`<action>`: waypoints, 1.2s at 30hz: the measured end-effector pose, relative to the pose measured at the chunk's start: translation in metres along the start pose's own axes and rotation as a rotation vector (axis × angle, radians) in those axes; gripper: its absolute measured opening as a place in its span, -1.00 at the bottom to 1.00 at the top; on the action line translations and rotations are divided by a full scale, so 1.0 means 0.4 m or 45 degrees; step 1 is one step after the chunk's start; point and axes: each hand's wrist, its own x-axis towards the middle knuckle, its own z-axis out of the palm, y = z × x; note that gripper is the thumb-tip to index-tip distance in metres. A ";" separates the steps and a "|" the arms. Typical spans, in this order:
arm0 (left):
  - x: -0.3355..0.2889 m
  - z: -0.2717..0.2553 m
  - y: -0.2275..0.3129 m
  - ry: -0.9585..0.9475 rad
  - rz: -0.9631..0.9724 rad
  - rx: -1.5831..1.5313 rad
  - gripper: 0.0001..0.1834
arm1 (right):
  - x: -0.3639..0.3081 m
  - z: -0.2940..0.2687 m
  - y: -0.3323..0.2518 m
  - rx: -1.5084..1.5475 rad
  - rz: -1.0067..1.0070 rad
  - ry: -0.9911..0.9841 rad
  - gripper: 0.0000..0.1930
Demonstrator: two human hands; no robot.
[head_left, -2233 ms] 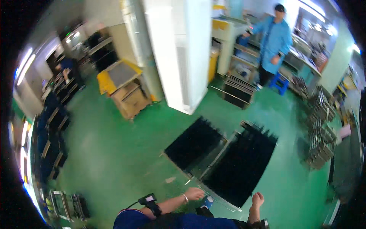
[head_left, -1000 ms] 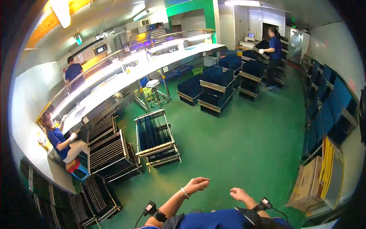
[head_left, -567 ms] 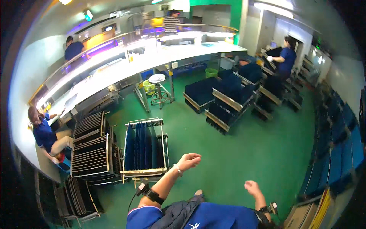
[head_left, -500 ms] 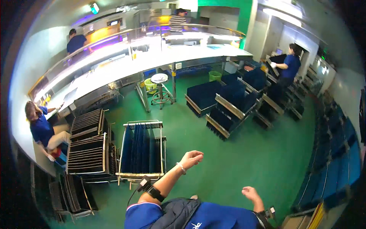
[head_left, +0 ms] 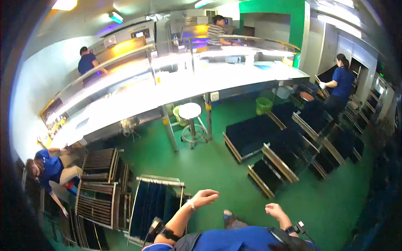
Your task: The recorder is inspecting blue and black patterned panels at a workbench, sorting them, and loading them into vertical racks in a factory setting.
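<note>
My left hand (head_left: 204, 198) is raised in front of me, palm down, its loosely bent fingers stretched forward and holding nothing. Closest to it is a metal rack (head_left: 159, 180) filled with dark upright panels, standing on the floor to the left. The forearm overlaps the rack's right side. My right hand (head_left: 276, 210) hangs over the green floor with its fingers curled in; nothing shows in it. Each forearm wears a black strap with a small device, and a bracelet circles the left wrist. My foot (head_left: 228, 218) shows below, between the hands.
Stacked racks (head_left: 97, 201) stand at left, beside a bending person (head_left: 52, 169). More dark-panel racks (head_left: 278, 165) occupy the right floor. A stool (head_left: 189, 111) and green basket (head_left: 264, 105) are near the long lit table (head_left: 167, 94). Another person (head_left: 341, 79) holds a panel at far right.
My view has tilted up and shifted left, so the table and racks sit lower and farther right. Both hands remain raised in front. The person at left has bent lower, reaching down towards racks.
</note>
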 end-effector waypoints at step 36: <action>1.349 -1.377 0.327 0.697 -0.247 -0.328 -0.61 | 2.261 -0.027 -2.175 1.622 -0.624 -0.392 -0.77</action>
